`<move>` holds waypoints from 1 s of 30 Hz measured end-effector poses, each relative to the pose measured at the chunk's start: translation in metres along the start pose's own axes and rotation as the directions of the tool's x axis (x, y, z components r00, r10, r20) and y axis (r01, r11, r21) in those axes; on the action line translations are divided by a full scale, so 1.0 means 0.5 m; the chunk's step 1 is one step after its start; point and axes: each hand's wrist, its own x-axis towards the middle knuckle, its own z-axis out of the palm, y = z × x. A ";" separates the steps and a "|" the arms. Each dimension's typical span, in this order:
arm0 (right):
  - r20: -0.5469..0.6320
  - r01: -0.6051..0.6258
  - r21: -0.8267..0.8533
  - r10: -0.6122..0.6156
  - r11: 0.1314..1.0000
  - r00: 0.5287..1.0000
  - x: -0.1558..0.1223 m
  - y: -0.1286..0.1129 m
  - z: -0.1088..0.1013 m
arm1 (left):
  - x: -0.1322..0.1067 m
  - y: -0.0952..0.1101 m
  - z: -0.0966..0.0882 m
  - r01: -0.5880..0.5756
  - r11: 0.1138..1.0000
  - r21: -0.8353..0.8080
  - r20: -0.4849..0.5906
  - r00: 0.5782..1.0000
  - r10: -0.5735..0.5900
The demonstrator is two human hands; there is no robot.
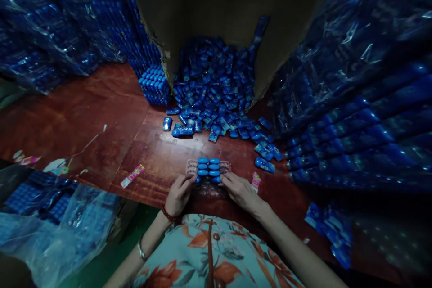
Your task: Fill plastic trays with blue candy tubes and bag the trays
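A clear plastic tray (191,165) lies on the red-brown table (101,112) close in front of me, partly filled with two columns of small blue packets (208,169). My left hand (180,195) rests at the tray's near left corner, fingers curled onto a blue packet there. My right hand (240,190) sits at the tray's near right corner, fingers bent and touching the packets. What each hand grips is partly hidden.
A heap of loose blue packets (216,94) spills from an open cardboard box (162,18) beyond the tray. Wrapped stacks of blue packs (364,117) rise at right and at far left (50,31). Pink wrappers (132,175) lie on the table. Plastic bags (57,220) sit at lower left.
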 end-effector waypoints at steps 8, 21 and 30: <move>0.224 0.047 -0.187 -0.004 0.981 0.975 -0.001 -0.021 -0.028 | 0.004 0.000 -0.011 -0.184 0.982 0.050 0.109 0.978 0.177; 0.354 0.073 -0.226 0.012 0.971 0.935 0.040 -0.070 -0.040 | 0.029 0.030 -0.001 -0.394 0.889 0.232 0.313 0.896 0.315; 0.066 0.078 -0.270 -0.063 0.960 0.996 0.020 -0.052 0.003 | 0.034 0.006 -0.006 -0.448 0.849 0.280 0.294 0.882 0.369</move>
